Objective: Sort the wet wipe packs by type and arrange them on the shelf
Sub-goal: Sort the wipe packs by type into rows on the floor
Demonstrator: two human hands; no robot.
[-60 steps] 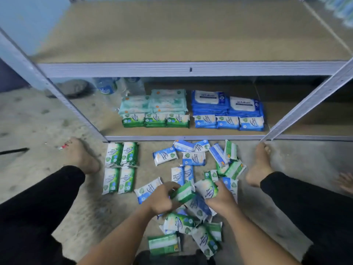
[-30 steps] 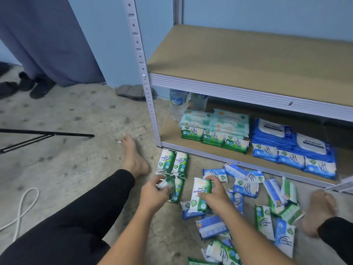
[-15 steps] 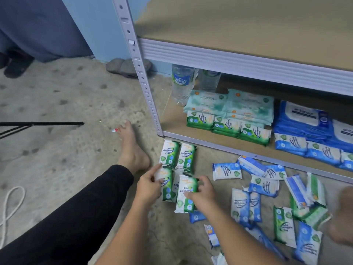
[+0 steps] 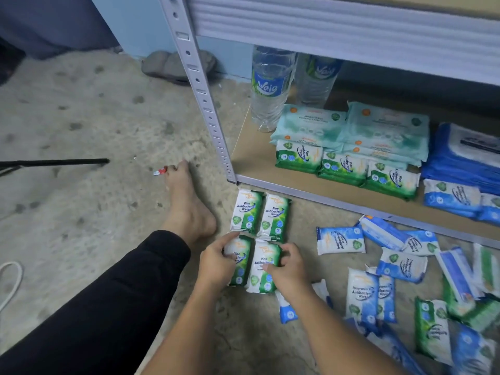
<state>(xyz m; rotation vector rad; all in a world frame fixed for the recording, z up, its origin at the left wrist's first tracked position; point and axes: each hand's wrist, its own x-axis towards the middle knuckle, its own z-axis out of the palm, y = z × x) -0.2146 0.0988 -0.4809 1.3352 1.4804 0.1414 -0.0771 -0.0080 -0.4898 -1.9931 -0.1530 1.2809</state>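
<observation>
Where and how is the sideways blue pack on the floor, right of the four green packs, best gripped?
Probably from above, pinching the blue pack across its short width near the left end: it lies flat, long edges free, right end against another pack.

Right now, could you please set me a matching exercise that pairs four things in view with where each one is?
Things:
1. water bottle
2. grey slippers
3. row of three green packs
4. green floor packs

Places:
A. against the blue wall
B. in a two-by-two block beside the bare foot
C. upright at the left end of the shelf
D. on the shelf, in front of the pale teal packs

Pairs: 1-C, 2-A, 3-D, 4-B.
</observation>
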